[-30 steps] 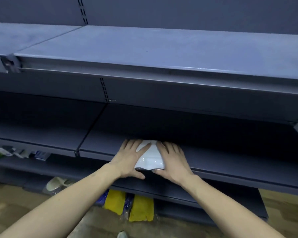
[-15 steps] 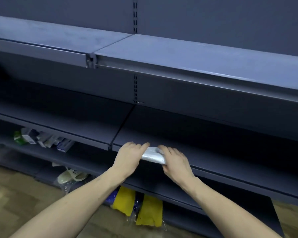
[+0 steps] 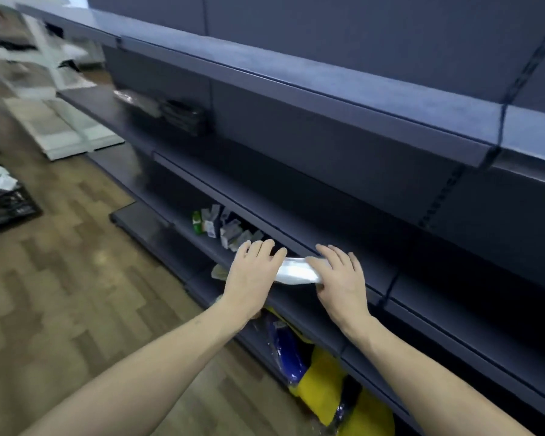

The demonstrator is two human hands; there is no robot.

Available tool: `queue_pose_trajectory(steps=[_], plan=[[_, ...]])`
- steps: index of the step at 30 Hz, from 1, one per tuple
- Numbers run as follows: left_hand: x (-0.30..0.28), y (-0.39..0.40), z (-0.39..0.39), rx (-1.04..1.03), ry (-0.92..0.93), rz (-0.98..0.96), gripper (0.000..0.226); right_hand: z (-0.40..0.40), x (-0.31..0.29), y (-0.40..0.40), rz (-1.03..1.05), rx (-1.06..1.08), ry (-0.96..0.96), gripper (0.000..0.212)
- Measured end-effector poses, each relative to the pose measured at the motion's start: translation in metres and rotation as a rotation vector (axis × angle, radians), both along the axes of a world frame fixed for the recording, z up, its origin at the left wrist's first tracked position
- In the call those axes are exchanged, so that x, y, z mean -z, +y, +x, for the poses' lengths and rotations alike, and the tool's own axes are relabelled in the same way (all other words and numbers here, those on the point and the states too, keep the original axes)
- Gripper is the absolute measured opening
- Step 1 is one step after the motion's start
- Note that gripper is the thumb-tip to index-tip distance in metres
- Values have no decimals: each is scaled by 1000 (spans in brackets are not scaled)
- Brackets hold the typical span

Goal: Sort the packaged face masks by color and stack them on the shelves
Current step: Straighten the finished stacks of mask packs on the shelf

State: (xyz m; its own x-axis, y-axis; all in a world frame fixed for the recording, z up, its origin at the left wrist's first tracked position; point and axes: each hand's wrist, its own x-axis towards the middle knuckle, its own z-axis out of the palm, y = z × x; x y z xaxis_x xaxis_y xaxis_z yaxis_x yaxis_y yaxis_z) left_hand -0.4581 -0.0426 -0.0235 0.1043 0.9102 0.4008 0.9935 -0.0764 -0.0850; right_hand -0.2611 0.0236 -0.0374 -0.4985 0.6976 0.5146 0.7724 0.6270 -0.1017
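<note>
White and shiny, the pack of face masks (image 3: pixel 294 271) sits in the middle of the frame, at the front edge of a dark grey shelf (image 3: pixel 353 265). Both hands are on it. The left hand (image 3: pixel 251 275) covers its left end, with the fingers lying over the top and the thumb by the edge. The right hand (image 3: pixel 339 278) covers its right end, with the fingers spread over the top and the thumb tucked under the pack. So both hands hold the pack between them.

One shelf lower, just left of the hands, stands a bunch of small boxes (image 3: pixel 222 226), one of them green. Lower down, near the bottom of the frame, lie yellow packs (image 3: pixel 323 376) and a blue pack (image 3: pixel 285 350) in clear wrap. In the upper left, on a higher shelf, dark packs (image 3: pixel 183 116) lie in a pile. A black crate (image 3: pixel 4 206) sits on the wooden floor (image 3: pixel 76 278) at the left edge. That far corner looks blurry.
</note>
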Motion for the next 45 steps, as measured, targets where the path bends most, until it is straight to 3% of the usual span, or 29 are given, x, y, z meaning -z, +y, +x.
queue_pose_trajectory(steps=[9,14,16,22,25,28,34,45], plan=[[2,15,-163,-263,8,-69,46,-178,-2,42,-11,-239,-109,84],[12,45,-263,-354,-2,-117,55,-289,11,98,-58,-340,-140,70],[13,55,-300,-438,7,-199,61,-338,15,114,-92,-371,-156,56],[8,71,-414,-666,12,-293,75,-478,22,149,-130,-433,-231,68],[13,72,-466,-696,-5,-306,88,-535,24,158,-144,-474,-249,74],[21,81,-520,-723,-51,-329,97,-593,25,170,-134,-523,-262,64],[39,101,-638,-752,-80,-337,94,-716,48,201,-177,-586,-304,75],[20,189,-847,-491,-66,-377,96,-890,33,256,-236,-358,-222,62]])
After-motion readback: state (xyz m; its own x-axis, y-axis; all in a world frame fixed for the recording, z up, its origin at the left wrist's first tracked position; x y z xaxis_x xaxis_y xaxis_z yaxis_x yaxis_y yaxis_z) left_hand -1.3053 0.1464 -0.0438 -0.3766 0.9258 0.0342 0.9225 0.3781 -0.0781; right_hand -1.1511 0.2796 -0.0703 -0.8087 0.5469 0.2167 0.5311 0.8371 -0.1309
